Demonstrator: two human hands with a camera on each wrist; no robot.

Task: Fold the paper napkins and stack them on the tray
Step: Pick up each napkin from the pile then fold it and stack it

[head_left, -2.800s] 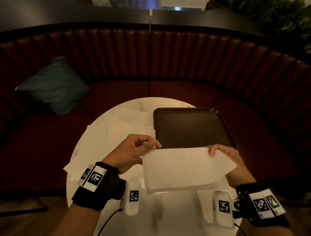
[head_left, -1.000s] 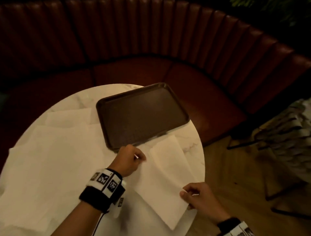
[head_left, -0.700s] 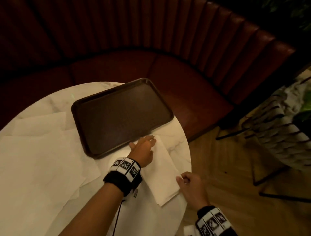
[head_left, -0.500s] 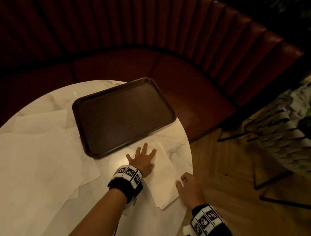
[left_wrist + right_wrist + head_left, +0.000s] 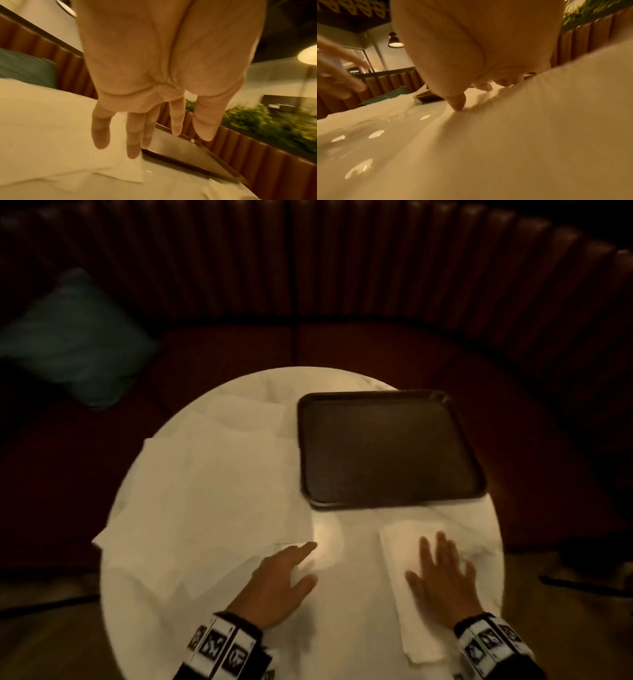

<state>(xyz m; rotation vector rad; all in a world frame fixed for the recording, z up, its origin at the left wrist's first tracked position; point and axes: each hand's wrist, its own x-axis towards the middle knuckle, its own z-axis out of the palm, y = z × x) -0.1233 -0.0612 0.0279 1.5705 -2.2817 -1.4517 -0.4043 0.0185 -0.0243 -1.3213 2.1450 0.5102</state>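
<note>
1. The right hand (image 5: 442, 580) now lies flat with straight fingers on the folded napkin (image 5: 407, 546), which sits on the round marble table (image 5: 356, 628) just in front of the brown tray (image 5: 383, 450); half a second ago the left hand pressed it instead.
2. The left hand (image 5: 277, 583) has come away, fingers spread and empty, over the loose unfolded napkins (image 5: 212, 501).
3. The tray holds nothing yet, so this first fold looks creased and ready to transfer.
</note>
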